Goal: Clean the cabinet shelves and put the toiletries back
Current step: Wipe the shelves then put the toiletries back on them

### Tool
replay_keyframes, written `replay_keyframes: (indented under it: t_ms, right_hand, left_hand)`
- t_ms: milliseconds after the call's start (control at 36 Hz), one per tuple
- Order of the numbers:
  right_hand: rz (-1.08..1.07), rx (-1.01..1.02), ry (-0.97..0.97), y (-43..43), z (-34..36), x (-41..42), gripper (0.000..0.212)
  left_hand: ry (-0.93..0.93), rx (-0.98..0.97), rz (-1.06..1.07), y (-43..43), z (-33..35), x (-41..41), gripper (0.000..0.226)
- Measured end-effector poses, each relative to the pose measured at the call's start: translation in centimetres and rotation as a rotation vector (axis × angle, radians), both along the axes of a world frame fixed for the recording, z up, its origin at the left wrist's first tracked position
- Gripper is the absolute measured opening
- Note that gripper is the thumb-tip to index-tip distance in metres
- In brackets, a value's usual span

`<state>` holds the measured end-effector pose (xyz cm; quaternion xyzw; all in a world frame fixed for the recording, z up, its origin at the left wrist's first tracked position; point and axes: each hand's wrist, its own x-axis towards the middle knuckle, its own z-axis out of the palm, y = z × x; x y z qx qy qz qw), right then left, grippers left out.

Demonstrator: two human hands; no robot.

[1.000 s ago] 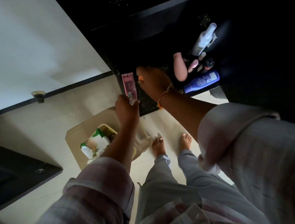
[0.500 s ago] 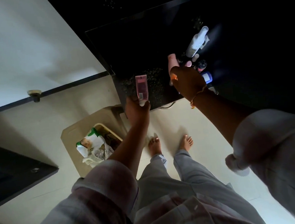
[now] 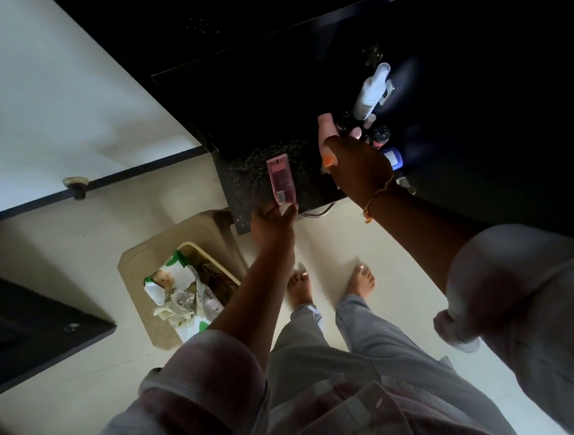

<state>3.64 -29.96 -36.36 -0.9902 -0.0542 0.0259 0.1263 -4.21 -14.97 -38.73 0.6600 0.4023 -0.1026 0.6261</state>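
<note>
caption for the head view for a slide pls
Left hand holds a pink tube over the dark shelf while the right hand grips a pink bottle among toiletries.

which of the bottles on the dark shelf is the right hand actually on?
The pink bottle: the right hand wraps its lower end. The white bottle and blue bottle lie untouched beyond it.

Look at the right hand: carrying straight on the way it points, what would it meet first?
The right hand, already around the pink bottle, points toward the toiletries behind. Probably the black-capped bottle or white bottle comes first; depth is unclear in the dark.
</note>
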Motion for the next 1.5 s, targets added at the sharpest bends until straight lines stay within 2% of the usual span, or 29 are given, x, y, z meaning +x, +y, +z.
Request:
replay_keyframes:
  t_ms: [83, 222, 333, 389, 472, 583, 639, 694, 778, 889, 1028, 1278, 1417, 1500]
  right_hand:
    - [0.006, 0.101, -0.046, -1.0, -0.3, -0.5, 0.046]
    - [-0.185, 0.285, -0.041, -2.2, 1.0, -2.8, 0.018]
    - [-0.379, 0.423, 0.291, -2.6, 0.5, -6.1, 0.031]
    - [-0.489, 0.629, 0.491, -2.8, 0.3, -7.7, 0.040]
    - [-0.703, 0.957, 0.681, -2.9, 0.7, -9.5, 0.028]
    - [-0.838, 1.101, 0.734, -4.2, 0.4, -10.2, 0.015]
    - [-0.897, 1.184, 0.727, -4.9, 0.2, -10.0, 0.020]
    - [-0.953, 1.234, 0.690, -5.5, 0.1, -9.6, 0.022]
    - [-0.991, 1.265, 0.645, -6.0, 0.2, -8.6, 0.020]
    - [-1.021, 1.326, 0.597, -6.1, 0.7, -7.6, 0.009]
    - [-0.837, 1.350, 0.524, -6.2, 0.7, -6.9, 0.016]
    - [-0.553, 1.162, 0.478, -5.7, 1.2, -6.2, 0.012]
    - [-0.471, 1.095, 0.482, -5.7, 1.1, -5.0, 0.014]
    - [-0.431, 1.051, 0.466, -5.6, 0.7, -4.1, 0.016]
  left_hand:
    - [-0.030, -0.053, 0.008, -0.8, 1.2, -0.4, 0.027]
    - [0.036, -0.193, -0.031, -1.0, 1.8, -2.8, 0.014]
    - [0.076, -0.263, -0.064, -1.1, 2.4, -5.7, 0.016]
    - [0.092, -0.281, -0.115, -1.4, 2.7, -7.2, 0.014]
    - [0.096, -0.326, -0.168, -2.3, 3.1, -8.4, 0.014]
    - [0.070, -0.302, -0.260, -3.8, 3.2, -8.2, 0.015]
    - [0.040, -0.266, -0.334, -4.6, 3.2, -7.4, 0.010]
    - [0.017, -0.216, -0.394, -5.4, 3.0, -6.3, 0.014]
    - [-0.051, -0.173, -0.417, -6.2, 2.4, -4.7, 0.011]
    - [-0.046, -0.232, -0.380, -6.9, 1.8, -3.2, 0.017]
    - [-0.016, -0.349, -0.331, -7.6, 1.3, -2.5, 0.024]
    - [-0.064, -0.528, -0.127, -9.3, 2.3, -0.4, 0.014]
    - [-0.094, -0.550, -0.073, -9.5, 2.4, 0.4, 0.024]
    - [-0.109, -0.495, -0.088, -9.4, 2.5, 0.7, 0.024]
